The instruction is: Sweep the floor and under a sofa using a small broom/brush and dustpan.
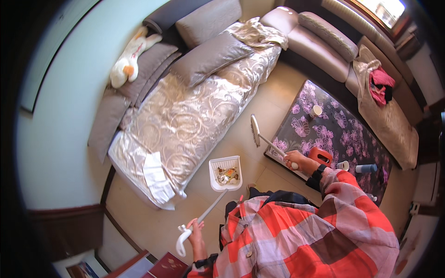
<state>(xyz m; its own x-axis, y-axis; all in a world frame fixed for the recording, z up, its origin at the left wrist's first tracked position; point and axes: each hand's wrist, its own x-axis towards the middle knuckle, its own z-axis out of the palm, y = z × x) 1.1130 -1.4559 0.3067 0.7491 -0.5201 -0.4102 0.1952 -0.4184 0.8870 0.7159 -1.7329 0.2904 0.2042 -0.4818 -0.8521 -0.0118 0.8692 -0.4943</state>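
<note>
My left hand grips the grey handle of a long-handled dustpan near its white hooked end. The white pan is over the tiled floor, and small debris lies inside it. In my right hand is the pole of a broom, held near its white end knob. The broom's head, with short dark bristles, is past the near corner of a low table, to the right of the sofa bed. Whether the bristles touch the floor cannot be told.
A sofa with a shiny patterned cover stands left, bearing cushions, a plush toy and white cloth. On the dark floral table are paper cups, a red container and a blue bottle. Another sofa stands behind.
</note>
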